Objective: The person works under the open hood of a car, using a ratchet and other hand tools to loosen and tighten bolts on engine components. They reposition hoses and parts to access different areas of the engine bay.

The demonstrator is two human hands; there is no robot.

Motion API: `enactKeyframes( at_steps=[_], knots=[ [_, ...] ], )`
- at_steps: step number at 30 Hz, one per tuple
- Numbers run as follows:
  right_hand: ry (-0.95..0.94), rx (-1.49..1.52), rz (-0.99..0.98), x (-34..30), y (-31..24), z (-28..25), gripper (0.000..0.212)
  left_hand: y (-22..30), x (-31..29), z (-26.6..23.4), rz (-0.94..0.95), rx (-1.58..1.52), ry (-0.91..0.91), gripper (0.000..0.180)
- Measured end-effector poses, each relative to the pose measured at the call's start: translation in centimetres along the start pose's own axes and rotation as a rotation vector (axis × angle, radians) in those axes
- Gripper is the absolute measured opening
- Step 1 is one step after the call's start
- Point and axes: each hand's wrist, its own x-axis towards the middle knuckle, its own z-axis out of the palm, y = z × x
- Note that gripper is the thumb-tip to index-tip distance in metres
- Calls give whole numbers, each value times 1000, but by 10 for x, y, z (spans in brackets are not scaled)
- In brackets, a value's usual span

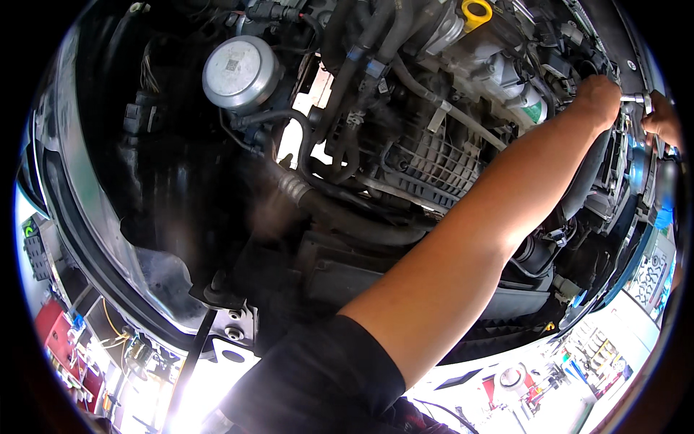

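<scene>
My left arm reaches from the lower middle across the open engine bay to its right side. There my left hand (598, 100) is closed, with its fingers mostly turned out of sight. A shiny metal ratchet wrench (637, 98) juts out from beside it, its shaft running rightward to a short head. At the right rim of the view, my right hand (663, 121) curls its fingers at that head, partly cut off and in shade. What the far end of the tool sits on is hidden behind my left hand.
A round silver canister (241, 72) stands at the upper left among dark hoses. Below my forearm run a thick black hose (361, 223) and a ribbed plastic cover (434, 163). A yellow ring handle (476, 13) shows at the top. A metal bracket (235, 329) sits at the near edge.
</scene>
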Motion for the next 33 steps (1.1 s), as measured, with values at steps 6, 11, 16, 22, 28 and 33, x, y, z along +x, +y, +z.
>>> enactKeyframes(
  at_steps=[6,11,16,22,28,33],
  knots=[
    [83,511,43,1,20,40,36,-5,-3,-2,-24,24,-52,13],
    [185,654,-28,30,58,50,37,-5,-4,-9,-17,-30,8,14],
    [685,345,-166,46,52,75,36,-5,-9,-12,-36,-20,-2,13],
    [201,344,113,2,9,68,26,4,-25,-8,39,-220,-22,13],
    [93,82,137,8,-35,37,30,-8,-9,-44,76,-55,-162,16],
    [79,150,156,-5,-42,35,29,-8,-18,-41,26,-87,-29,16]
  ],
)
